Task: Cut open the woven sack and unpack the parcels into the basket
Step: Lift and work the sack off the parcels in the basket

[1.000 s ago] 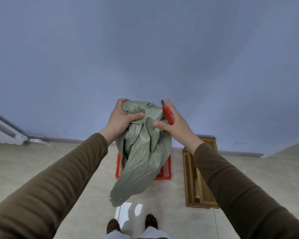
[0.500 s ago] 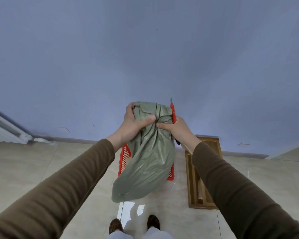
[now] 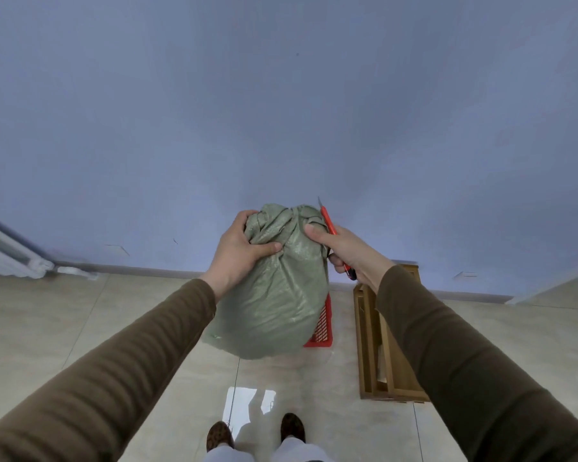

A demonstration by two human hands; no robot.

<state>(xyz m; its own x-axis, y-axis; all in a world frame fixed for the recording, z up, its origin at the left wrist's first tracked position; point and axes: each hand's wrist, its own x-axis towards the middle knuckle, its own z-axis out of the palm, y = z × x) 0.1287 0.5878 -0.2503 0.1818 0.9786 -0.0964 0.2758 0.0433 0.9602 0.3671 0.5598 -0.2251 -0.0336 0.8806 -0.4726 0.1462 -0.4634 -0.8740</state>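
Green woven sack (image 3: 274, 295) is held mid-frame over the red basket (image 3: 321, 325). Left hand (image 3: 237, 251) clenches its bunched neck; right hand (image 3: 344, 250) pinches cloth while gripping the red utility knife (image 3: 329, 225) — blade up. Advice: free the right hand, cut away from the left fingers.

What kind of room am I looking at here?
Probably a sparsely furnished indoor room, perhaps a home or storeroom: glossy beige floor tiles, a plain blue-grey painted wall with a skirting board, and a white radiator on the left.
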